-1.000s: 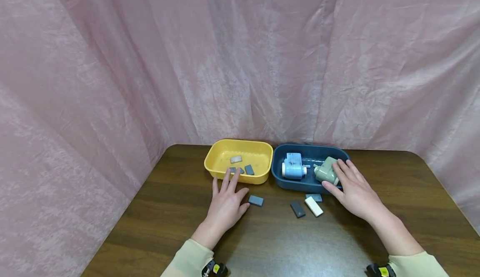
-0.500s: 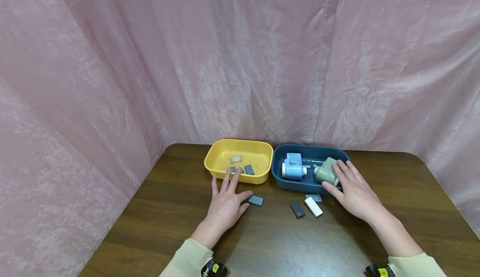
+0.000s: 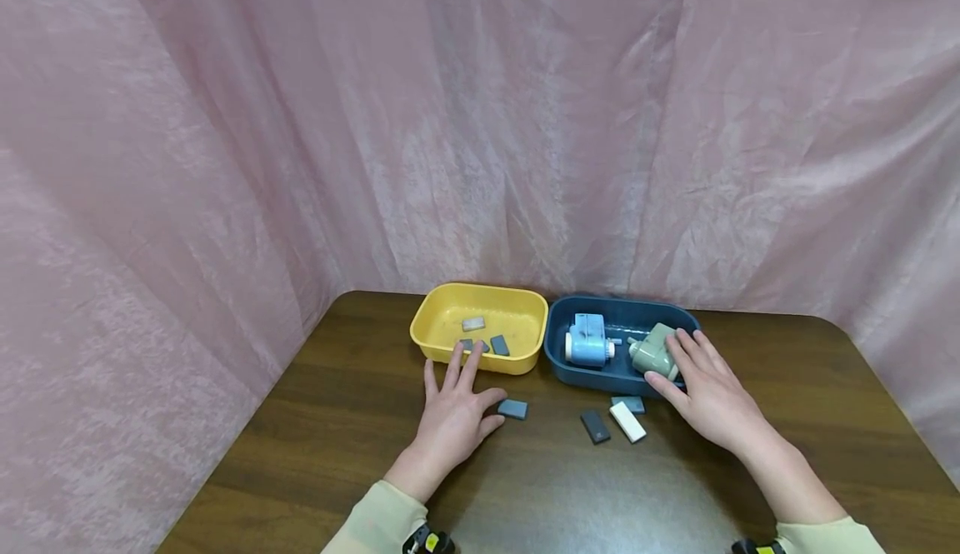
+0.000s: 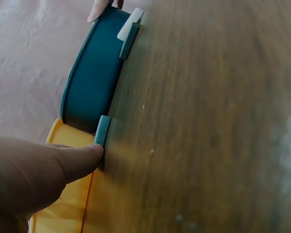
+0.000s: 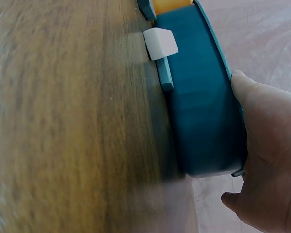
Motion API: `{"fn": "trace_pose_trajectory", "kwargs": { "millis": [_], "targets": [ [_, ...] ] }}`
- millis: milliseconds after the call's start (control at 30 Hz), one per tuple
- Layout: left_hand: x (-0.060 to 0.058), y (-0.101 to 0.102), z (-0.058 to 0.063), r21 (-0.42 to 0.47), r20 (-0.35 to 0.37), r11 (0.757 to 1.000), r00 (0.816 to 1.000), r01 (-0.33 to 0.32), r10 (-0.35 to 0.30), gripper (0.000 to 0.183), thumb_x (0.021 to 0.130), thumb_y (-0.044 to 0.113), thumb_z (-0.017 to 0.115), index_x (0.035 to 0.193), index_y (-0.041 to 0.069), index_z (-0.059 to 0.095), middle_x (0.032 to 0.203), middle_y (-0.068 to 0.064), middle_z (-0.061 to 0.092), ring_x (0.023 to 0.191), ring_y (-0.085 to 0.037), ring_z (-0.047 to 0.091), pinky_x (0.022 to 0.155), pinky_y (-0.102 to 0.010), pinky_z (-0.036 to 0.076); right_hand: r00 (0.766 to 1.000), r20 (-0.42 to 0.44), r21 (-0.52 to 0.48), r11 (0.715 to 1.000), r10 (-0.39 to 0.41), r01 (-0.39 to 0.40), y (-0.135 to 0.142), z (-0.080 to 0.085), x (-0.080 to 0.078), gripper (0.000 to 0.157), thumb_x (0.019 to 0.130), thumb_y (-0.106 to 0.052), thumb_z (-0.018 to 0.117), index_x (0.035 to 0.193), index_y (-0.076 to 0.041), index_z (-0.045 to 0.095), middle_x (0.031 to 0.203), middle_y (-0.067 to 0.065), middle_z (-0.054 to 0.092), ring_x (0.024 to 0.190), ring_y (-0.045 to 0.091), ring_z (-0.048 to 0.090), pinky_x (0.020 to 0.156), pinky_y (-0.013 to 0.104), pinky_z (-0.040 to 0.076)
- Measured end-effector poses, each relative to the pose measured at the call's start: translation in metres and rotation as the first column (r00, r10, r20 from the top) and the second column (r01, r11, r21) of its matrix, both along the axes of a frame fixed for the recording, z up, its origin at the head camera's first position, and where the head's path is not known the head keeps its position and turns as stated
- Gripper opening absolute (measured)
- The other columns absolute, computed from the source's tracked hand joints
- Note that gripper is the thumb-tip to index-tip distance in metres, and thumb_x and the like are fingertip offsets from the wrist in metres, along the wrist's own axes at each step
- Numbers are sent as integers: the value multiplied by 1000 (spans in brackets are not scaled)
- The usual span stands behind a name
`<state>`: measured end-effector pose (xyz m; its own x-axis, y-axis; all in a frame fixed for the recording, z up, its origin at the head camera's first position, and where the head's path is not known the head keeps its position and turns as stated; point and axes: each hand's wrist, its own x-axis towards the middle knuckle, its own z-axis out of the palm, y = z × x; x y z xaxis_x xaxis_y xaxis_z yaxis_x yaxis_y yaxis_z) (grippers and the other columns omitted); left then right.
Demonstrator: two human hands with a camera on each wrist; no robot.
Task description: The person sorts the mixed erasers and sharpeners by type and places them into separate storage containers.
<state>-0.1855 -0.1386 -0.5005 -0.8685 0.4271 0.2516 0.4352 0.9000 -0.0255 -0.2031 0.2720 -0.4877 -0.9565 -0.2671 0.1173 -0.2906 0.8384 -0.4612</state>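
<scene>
My left hand has its index finger and thumb at the left end of a small blue-grey rectangular block, pinching it on the wooden table. Its other fingers extend over the near rim of the yellow tray. The left wrist view shows the thumb on the block. My right hand rests at the right end of the dark blue tray, thumb at the near rim, fingers fairly straight. Under its fingertips lies a sage-green sharpener-like device, beside a light-blue one.
A dark grey block, a white block and another blue-grey block lie in front of the blue tray. Inside the yellow tray are a whitish block and several grey ones. A pink curtain hangs behind.
My left index finger has come down beside the blue-grey block, and the thumb has moved right up to its end. My right hand stays at the blue tray. The head view has shifted slightly.
</scene>
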Motion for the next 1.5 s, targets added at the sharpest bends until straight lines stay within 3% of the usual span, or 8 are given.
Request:
{"fn": "trace_pose_trajectory", "kwargs": {
  "millis": [233, 767, 1033, 1500],
  "targets": [
    [-4, 2, -2, 6, -25, 1000, 1000, 4, -4, 30, 94, 47, 89, 121, 36, 84, 177, -20, 32, 163, -53, 23, 115, -89, 22, 1000, -9, 1, 1000, -3, 3, 1, 1, -2, 93, 113, -61, 53, 170, 8, 27, 176, 36, 19, 166, 53, 2, 127, 73, 15],
    [-4, 8, 0, 16, 0, 1000, 1000, -12, 12, 28, 95, 46, 89, 119, 34, 84, 179, -20, 28, 164, -53, 19, 117, -88, 19, 1000, -13, 6, 1000, -9, 9, 4, 2, -2, 93, 113, -61, 53, 170, 7, 27, 176, 36, 19, 166, 51, 2, 127, 74, 16],
    [-3, 5, 0, 66, 12, 998, 1000, -3, 2, 26, 95, 40, 90, 117, 29, 84, 179, -18, 30, 164, -51, 21, 118, -86, 19, 1000, -11, 8, 1000, -7, 7, 4, 2, -1, 93, 113, -61, 53, 170, 8, 27, 175, 37, 19, 166, 53, 3, 127, 73, 15],
    [-4, 8, 6, 116, -42, 992, 998, 42, -38, 23, 96, 36, 90, 115, 25, 84, 177, -18, 34, 166, -45, 21, 120, -84, 21, 1000, -12, 12, 1000, -12, 12, 6, 3, 0, 92, 113, -60, 53, 170, 8, 27, 175, 37, 19, 166, 53, 3, 128, 73, 14]
  ]
}}
